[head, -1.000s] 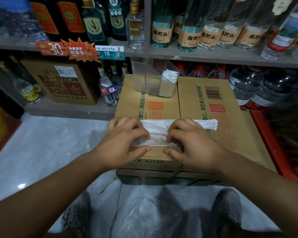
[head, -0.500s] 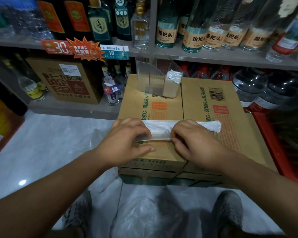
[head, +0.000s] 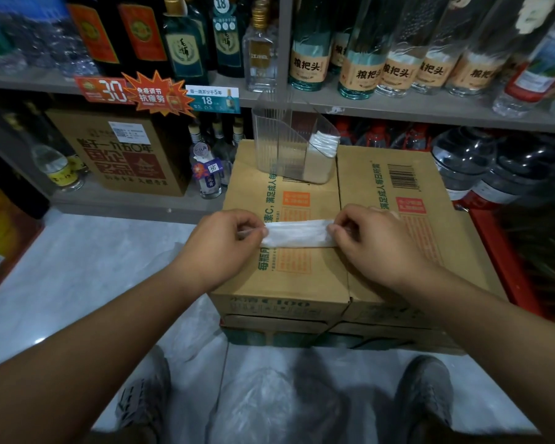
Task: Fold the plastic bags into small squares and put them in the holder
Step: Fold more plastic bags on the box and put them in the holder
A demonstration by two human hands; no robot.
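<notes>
Here, the left hand (head: 225,248) and right hand (head: 372,248) each pinch one end of the bag (head: 297,237), folded into a narrow strip across the box (head: 302,283) top; its ends are hidden under the fingers (head: 353,221). Behind, the clear holder (head: 276,145) has white folded bags (head: 325,144) at its right, hard to count.

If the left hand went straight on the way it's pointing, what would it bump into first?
Probably the right hand. The left hand points along the folded plastic bag it pinches, and the right hand pinches the other end. Veering farther away, it might reach the clear holder instead.
</notes>
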